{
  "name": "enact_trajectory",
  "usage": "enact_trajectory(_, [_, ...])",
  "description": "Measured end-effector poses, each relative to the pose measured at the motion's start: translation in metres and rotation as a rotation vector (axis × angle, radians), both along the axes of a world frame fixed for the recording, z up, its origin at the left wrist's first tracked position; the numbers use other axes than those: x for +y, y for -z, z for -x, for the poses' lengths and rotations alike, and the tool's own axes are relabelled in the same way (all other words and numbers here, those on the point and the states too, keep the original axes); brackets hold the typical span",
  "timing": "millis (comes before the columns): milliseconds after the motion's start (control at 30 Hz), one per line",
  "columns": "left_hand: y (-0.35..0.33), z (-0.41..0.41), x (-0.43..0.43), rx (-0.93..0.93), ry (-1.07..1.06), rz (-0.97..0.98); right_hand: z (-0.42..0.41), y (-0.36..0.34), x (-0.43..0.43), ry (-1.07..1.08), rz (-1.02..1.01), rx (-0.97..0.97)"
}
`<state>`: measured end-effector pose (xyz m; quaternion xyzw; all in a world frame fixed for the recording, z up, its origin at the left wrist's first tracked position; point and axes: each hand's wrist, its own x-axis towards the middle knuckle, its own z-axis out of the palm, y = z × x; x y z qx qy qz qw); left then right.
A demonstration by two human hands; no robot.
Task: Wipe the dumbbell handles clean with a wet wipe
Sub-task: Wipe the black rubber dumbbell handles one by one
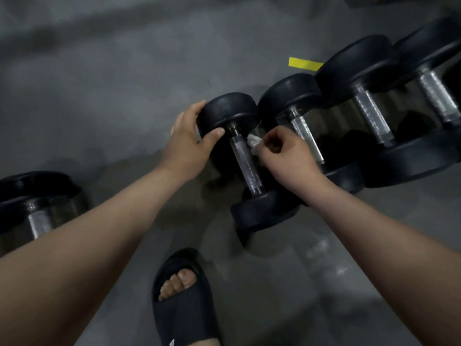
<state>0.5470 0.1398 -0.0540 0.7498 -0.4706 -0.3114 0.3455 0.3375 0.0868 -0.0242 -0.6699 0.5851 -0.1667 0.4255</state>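
A black dumbbell with a knurled steel handle (245,162) lies on the grey floor at the centre. My left hand (189,141) grips its far head (228,109), thumb curled over the near rim. My right hand (287,153) pinches a small white wet wipe (254,143) against the upper right side of that handle. The near head (264,212) rests on the floor.
A row of larger black dumbbells (369,108) extends to the right, close against the one I hold. Another dumbbell (37,208) lies at the far left. My foot in a black slide sandal (184,298) stands below. A yellow tape strip (304,63) marks the floor.
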Motion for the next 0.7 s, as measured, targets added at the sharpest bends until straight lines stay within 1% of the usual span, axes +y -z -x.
enact_trajectory(67, [0.006,-0.001,0.000,0.063,0.024,0.030,-0.003,0.004,-0.004,-0.017,0.043,-0.025])
enact_trajectory(133, [0.009,-0.002,0.001,0.087,0.029,0.044,-0.004,0.005,-0.007,-0.046,0.035,-0.044])
enact_trajectory(333, [0.004,-0.015,0.000,0.086,0.083,0.019,-0.003,0.010,-0.009,-0.192,0.062,-0.074])
enact_trajectory(400, [0.004,-0.021,0.000,0.066,0.120,0.009,-0.004,0.011,-0.010,-0.221,0.101,-0.071])
enact_trajectory(567, [0.007,-0.025,0.008,0.051,0.117,0.030,-0.011,0.018,-0.015,-0.352,0.294,-0.044])
enact_trajectory(700, [0.006,-0.024,0.009,0.043,0.090,0.030,-0.010,0.021,-0.013,-0.434,0.302,-0.029])
